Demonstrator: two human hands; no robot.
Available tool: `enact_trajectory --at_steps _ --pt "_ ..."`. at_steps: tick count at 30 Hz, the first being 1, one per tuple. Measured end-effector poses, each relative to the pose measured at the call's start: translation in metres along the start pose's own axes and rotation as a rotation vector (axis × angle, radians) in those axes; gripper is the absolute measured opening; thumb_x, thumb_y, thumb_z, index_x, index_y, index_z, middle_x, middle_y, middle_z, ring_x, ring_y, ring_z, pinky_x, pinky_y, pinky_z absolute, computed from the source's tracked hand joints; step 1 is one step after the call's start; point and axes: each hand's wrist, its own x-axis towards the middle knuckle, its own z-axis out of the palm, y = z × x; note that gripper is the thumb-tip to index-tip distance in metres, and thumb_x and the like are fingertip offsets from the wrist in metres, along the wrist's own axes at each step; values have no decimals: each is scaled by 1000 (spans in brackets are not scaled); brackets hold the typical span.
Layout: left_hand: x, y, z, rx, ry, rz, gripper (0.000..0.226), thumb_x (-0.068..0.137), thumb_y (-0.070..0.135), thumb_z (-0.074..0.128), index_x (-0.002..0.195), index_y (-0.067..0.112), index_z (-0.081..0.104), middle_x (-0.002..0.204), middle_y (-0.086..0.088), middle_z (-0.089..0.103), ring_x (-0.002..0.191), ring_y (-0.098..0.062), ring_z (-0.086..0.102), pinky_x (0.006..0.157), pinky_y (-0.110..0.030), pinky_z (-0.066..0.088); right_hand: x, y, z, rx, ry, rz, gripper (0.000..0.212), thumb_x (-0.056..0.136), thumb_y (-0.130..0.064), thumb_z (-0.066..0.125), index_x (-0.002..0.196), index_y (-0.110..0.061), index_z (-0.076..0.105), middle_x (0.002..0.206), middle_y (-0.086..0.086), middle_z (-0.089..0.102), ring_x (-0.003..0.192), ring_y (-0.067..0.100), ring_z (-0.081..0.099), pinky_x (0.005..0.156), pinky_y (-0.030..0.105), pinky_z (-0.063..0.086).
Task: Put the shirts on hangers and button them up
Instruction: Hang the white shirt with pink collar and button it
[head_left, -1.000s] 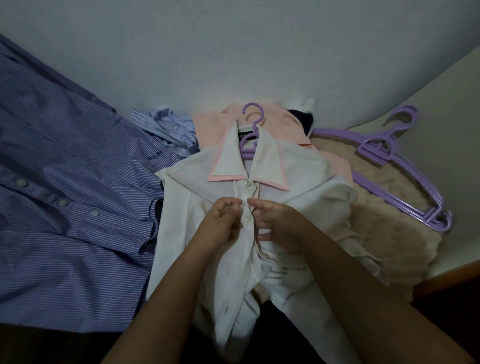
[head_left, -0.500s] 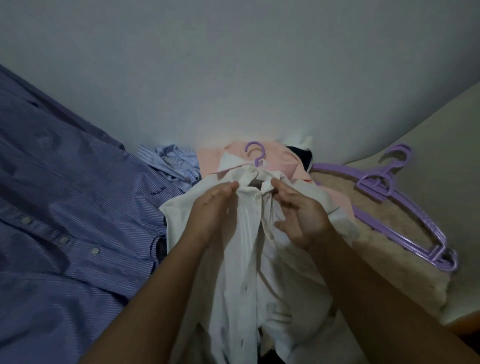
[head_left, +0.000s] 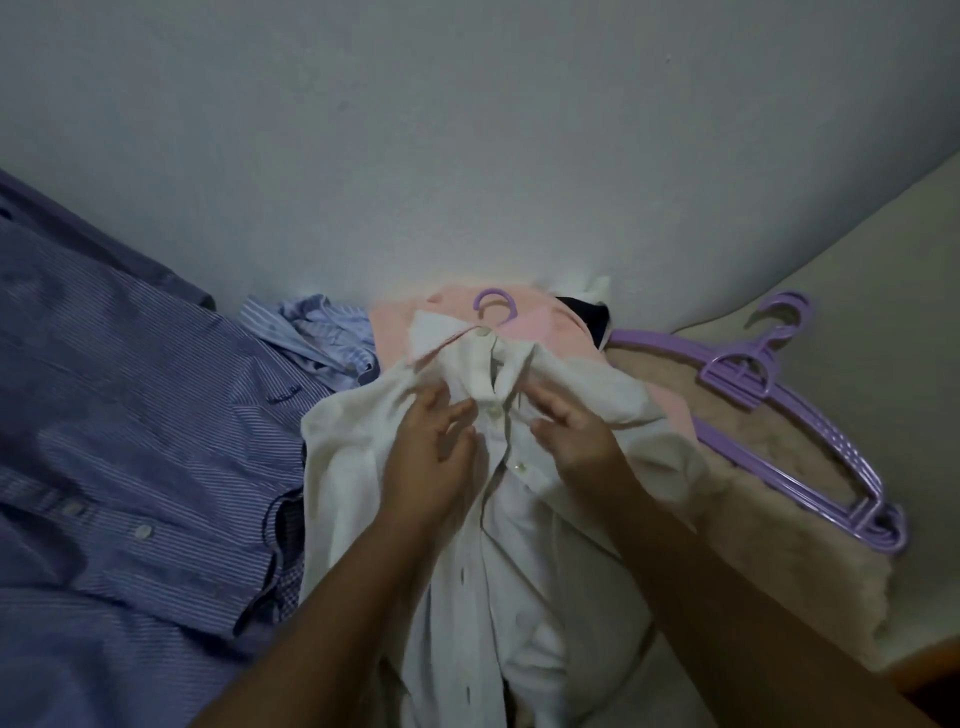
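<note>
No legible text, label, brand, number or sign appears anywhere in the view. The white shirt (head_left: 363, 483), the blue striped shirt (head_left: 130, 415) and the purple hangers (head_left: 810, 415) carry no readable markings; the dim lighting obscures any fine print.

2 hands (head_left: 431, 457) (head_left: 576, 441), 4 shirts (head_left: 363, 493) (head_left: 130, 441) (head_left: 322, 332) (head_left: 540, 327) (approx.), several purple hangers (head_left: 810, 431).

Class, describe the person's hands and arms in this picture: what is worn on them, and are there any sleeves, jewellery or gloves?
Both forearms come in from the bottom edge bare, with no sleeves in view. The left hand and the right hand wear no gloves, and no rings, watch or bracelet show on the fingers or wrists. The light is dim, so small details such as nail polish cannot be made out.
</note>
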Motion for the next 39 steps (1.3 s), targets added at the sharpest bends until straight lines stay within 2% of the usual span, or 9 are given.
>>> enact_trajectory --at_steps 4,7,10,15,20,24,26,34,39 --pt "-40 -3 8 66 6 -2 24 89 23 53 106 20 71 105 10 62 96 -1 57 88 -17 45 -31 17 1 -124 109 -43 30 94 -2 48 117 -11 63 113 -4 61 109 9 55 89 5 37" --pt "-65 -4 12 50 -24 -148 21 91 21 61 110 23 69 100 10 64 86 2 58 84 -18 49 -39 30 5 -251 75 13 26 90 3 48 108 -4 66 108 6 65 100 13 56 79 3 36" --pt "-77 -6 14 33 -65 -276 31 86 23 68 116 23 66 97 9 65 84 0 60 86 -24 51 -42 40 8 -324 29 63 30 90 1 49 115 -5 64 118 6 63 108 13 55 86 9 33" --pt "-81 -11 13 -45 -68 -407 36 82 11 73 116 21 63 91 18 63 82 6 59 74 -3 44 -39 49 14 -367 -50 127 34 93 -3 49 126 -3 58 130 10 58 123 21 51 97 14 31" --pt "-79 -15 10 -165 -1 -519 27 80 7 74 100 21 64 79 3 67 71 -2 61 64 -5 46 -34 55 20 -466 -47 112 26 91 -4 53 114 3 65 117 15 64 112 26 57 89 14 36" --pt "-81 -12 12 -192 -8 -526 23 81 6 73 90 24 63 70 2 63 65 -5 58 65 -8 47 -33 57 23 -623 -80 39 20 92 -9 55 95 2 70 102 18 68 102 31 59 91 32 42" --pt "-82 -10 11 -214 1 -535 22 81 7 73 91 24 64 70 1 63 65 -5 59 67 -12 48 -36 56 24 -597 -49 45 18 90 -9 57 89 3 71 96 19 69 96 31 61 87 36 44" --pt "-103 7 11 -410 43 -582 21 84 9 70 102 20 65 81 -2 71 76 -8 65 80 -24 52 -83 24 19 -129 27 282 6 85 -11 66 86 -9 72 65 -3 63 57 4 57 56 13 43" --pt "-124 25 7 -421 94 -527 23 86 9 68 92 30 62 78 1 69 70 0 63 77 -16 51 -110 13 24 66 84 323 7 86 -5 64 85 -9 69 63 -4 62 44 -8 53 46 7 40"
